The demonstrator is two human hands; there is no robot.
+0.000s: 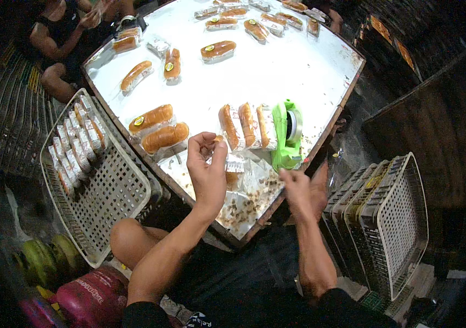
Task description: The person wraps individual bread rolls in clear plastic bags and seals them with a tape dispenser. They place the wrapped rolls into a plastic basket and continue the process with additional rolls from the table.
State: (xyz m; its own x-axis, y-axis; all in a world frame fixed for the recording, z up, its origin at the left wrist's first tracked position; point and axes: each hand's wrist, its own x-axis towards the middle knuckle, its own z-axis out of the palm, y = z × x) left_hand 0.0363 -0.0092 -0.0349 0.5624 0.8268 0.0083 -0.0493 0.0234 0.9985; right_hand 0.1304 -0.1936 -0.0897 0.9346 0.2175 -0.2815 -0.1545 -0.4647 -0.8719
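My left hand (207, 172) is raised over the near corner of the table, its fingers curled and thumb close to the index finger. A small brown bit shows at the fingertips; whether it is held is unclear. Behind the wrist, a bread roll in clear plastic (232, 180) is partly hidden. My right hand (298, 190), blurred, is curled at the near end of a green tape dispenser (284, 139) carrying a tape roll (294, 127). Beside the dispenser lie three wrapped bread rolls (249, 125). Left of my left hand are two more wrapped rolls (165, 137).
More wrapped rolls (218, 49) lie across the white tabletop (274, 78). At left, a plastic crate (114, 192) holds several packed rolls (79, 143). Stacked crates (401, 221) stand at right. Gas cylinders (91, 293) sit low at left. Another person (59, 45) sits at the far left.
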